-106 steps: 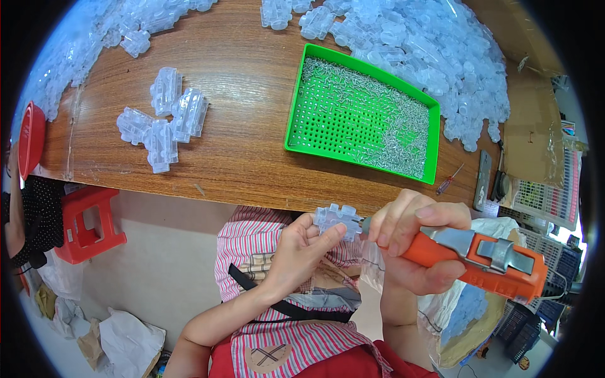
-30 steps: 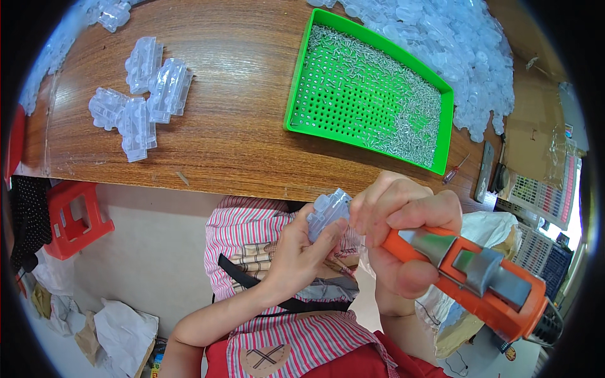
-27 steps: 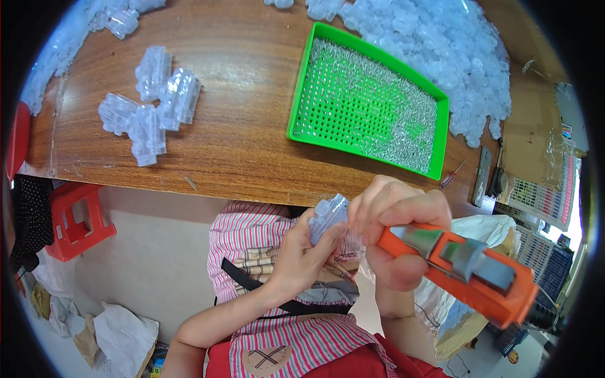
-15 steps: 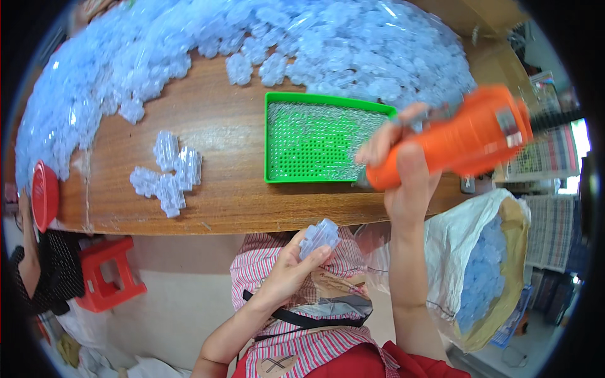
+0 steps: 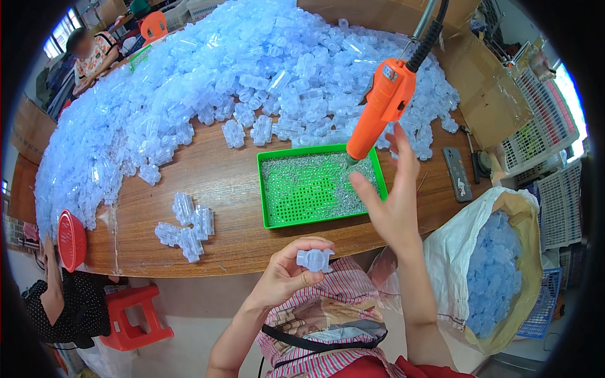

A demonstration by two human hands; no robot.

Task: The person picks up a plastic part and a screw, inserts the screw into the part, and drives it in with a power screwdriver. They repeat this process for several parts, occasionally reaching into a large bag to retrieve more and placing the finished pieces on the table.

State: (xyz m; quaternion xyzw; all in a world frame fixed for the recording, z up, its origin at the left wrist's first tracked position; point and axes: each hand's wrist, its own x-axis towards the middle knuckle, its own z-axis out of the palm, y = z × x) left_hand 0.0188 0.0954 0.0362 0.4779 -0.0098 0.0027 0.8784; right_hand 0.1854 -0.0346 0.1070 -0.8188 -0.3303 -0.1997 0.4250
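My left hand (image 5: 287,274) holds a small translucent plastic part (image 5: 314,259) above my lap, pinched between thumb and fingers. My right hand (image 5: 392,200) is raised over the table's front edge with its fingers spread and nothing in them. An orange electric screwdriver (image 5: 380,107) hangs from a black cord just above that hand, its tip over the green tray (image 5: 267,189) of small metal screws. The index fingertip is close to the tool's tip; the hand does not grip it.
A huge heap of translucent plastic parts (image 5: 208,82) covers the far side of the wooden table (image 5: 220,183). A few parts (image 5: 186,223) lie at the front left, beside a red bowl (image 5: 71,239). A sack of blue parts (image 5: 498,277) stands at right. Other people sit at the left.
My right hand lifted the orange screwdriver from the part at my lap up over the tray, then let go of it. The left hand kept the part.
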